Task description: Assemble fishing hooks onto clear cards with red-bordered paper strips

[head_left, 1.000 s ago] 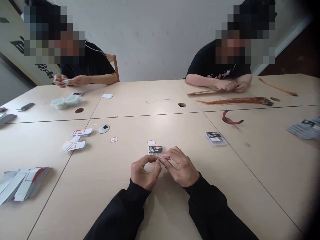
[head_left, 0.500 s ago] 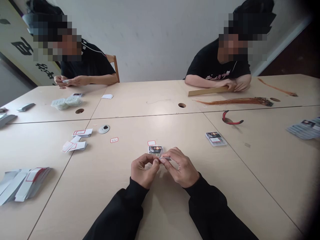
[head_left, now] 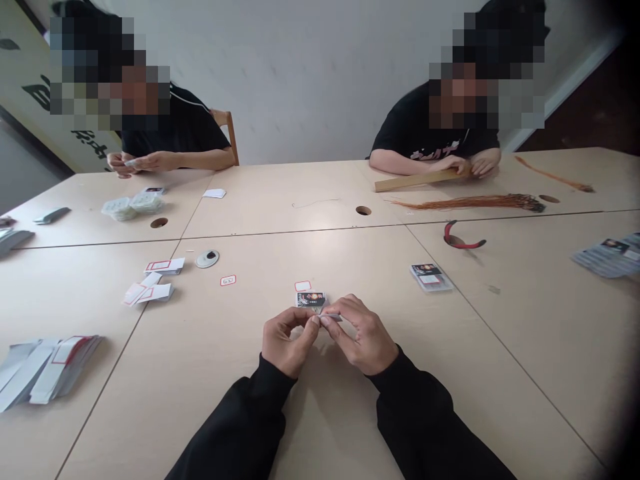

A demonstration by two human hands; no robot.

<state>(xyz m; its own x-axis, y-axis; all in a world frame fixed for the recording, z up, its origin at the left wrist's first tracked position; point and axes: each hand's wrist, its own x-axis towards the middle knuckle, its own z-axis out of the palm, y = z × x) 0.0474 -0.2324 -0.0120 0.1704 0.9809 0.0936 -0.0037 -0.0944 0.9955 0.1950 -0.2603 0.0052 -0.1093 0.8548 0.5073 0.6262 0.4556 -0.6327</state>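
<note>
1. Fingertips (head_left: 316,321) of left hand (head_left: 289,344) and right hand (head_left: 361,335) pinch together, clamped on a small folded grey-white paper slip (head_left: 331,317)
2. Black printed rectangular card (head_left: 311,299) lies just beyond the fingers, almost touching the slip
3. White red-bordered paper label (head_left: 303,286) sits just past that card; a second label (head_left: 228,281) lies well left
4. Loose red-bordered white paper slips (head_left: 149,288) lie further left on the pale wooden table (head_left: 500,347)

The person's left hand (head_left: 289,345) and right hand (head_left: 361,335) come together low at the centre; the left fingers (head_left: 306,320) and right fingers (head_left: 333,321) curl inward, tips close; black sleeves (head_left: 233,427) run in from the near edge, wrists angled toward each other.
</note>
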